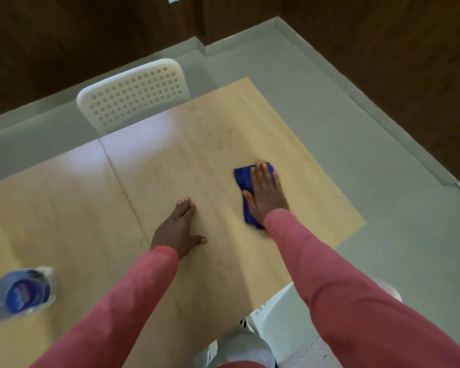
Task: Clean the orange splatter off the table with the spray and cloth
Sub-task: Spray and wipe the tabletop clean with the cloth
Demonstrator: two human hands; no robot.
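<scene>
A folded blue cloth (243, 179) lies on the light wooden table (91, 208) toward its right side. My right hand (264, 193) presses flat on the cloth with straight fingers. My left hand (179, 228) rests flat on the bare tabletop a little to the left of it, holding nothing. Faint orange marks (219, 140) show on the wood beyond the cloth. The spray bottle (21, 290), clear with a blue label, sits blurred near the table's left front.
A white perforated chair (134, 94) stands at the table's far edge. Another white chair (290, 328) is at the near right, below my right arm. Grey floor (356, 155) surrounds the table, with dark wooden walls (383, 49) behind.
</scene>
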